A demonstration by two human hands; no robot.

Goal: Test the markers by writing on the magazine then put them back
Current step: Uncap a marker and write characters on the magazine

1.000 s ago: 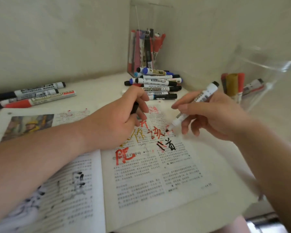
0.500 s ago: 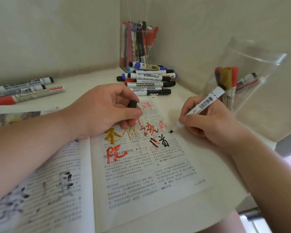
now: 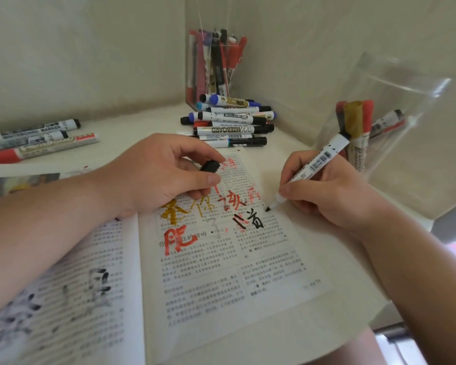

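Observation:
An open magazine (image 3: 221, 280) lies on the white table, its right page marked with red, gold and black characters. My right hand (image 3: 327, 191) grips an uncapped white-barrelled black marker (image 3: 313, 167) like a pen, its tip touching the page just right of the black characters. My left hand (image 3: 163, 175) rests on the page's top and pinches the black cap (image 3: 209, 166) between thumb and fingers.
A pile of markers (image 3: 229, 122) lies at the back, in front of a clear box (image 3: 213, 61) of upright markers in the corner. Three markers (image 3: 34, 140) lie at far left. A clear plastic bag (image 3: 379, 122) with several markers leans on the right wall.
My right hand has lowered the marker from above the page until its tip reaches the paper. My left hand still holds the cap and has shifted slightly on the page.

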